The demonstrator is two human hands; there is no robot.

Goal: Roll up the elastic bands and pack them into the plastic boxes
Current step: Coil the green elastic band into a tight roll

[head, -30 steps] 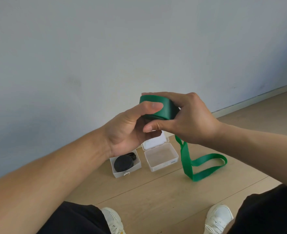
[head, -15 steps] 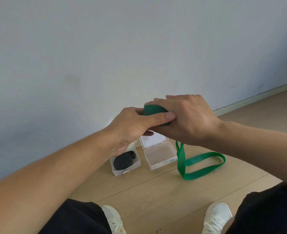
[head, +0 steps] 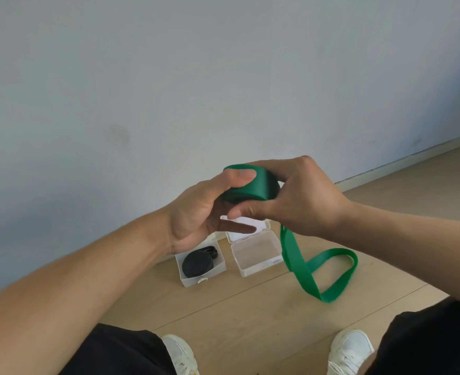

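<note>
A green elastic band [head: 255,185] is partly wound into a thick roll, held above the floor between both hands. My left hand [head: 199,215] grips the roll's left side with the thumb on top. My right hand [head: 299,201] wraps around its right side. The band's loose tail [head: 328,269] hangs down and loops on the floor. Below the hands stand two clear plastic boxes: the left box [head: 220,269] holds a rolled black band [head: 197,263], the right box [head: 258,266] is open and bare inside, with its lid [head: 261,226] tipped back.
A pale grey wall with a white skirting board [head: 402,163] runs behind the boxes. The floor is light wood planks [head: 250,315]. My knees in black shorts and two white shoes [head: 180,355] [head: 350,350] frame the bottom of the view.
The roll has turned in my hands; my left thumb has shifted back on top and my right hand has rotated around its side. The loose tail on the floor is slightly shorter.
</note>
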